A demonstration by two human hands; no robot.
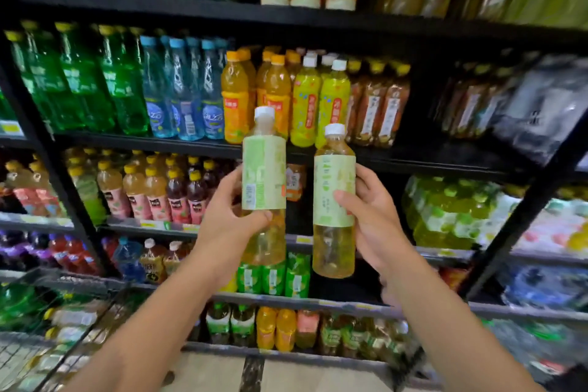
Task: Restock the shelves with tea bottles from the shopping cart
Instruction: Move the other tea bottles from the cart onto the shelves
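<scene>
I hold two tea bottles upright in front of the shelves. My left hand (227,216) grips the left tea bottle (264,175), pale yellow with a light green label and white cap. My right hand (370,216) grips the right tea bottle (334,200) of the same kind, slightly lower. Both bottles hang level with the third shelf (413,162), in front of a dark gap between the peach drinks and the wrapped green packs. The shopping cart (47,344) with several more bottles lies at the lower left.
Black shelving holds green soda bottles (79,79), blue water bottles (184,89), orange juice (241,95) and brown tea (381,105) on the second level. A shrink-wrapped pack of green bottles (451,210) lies at right. A black upright post (525,210) stands to the right.
</scene>
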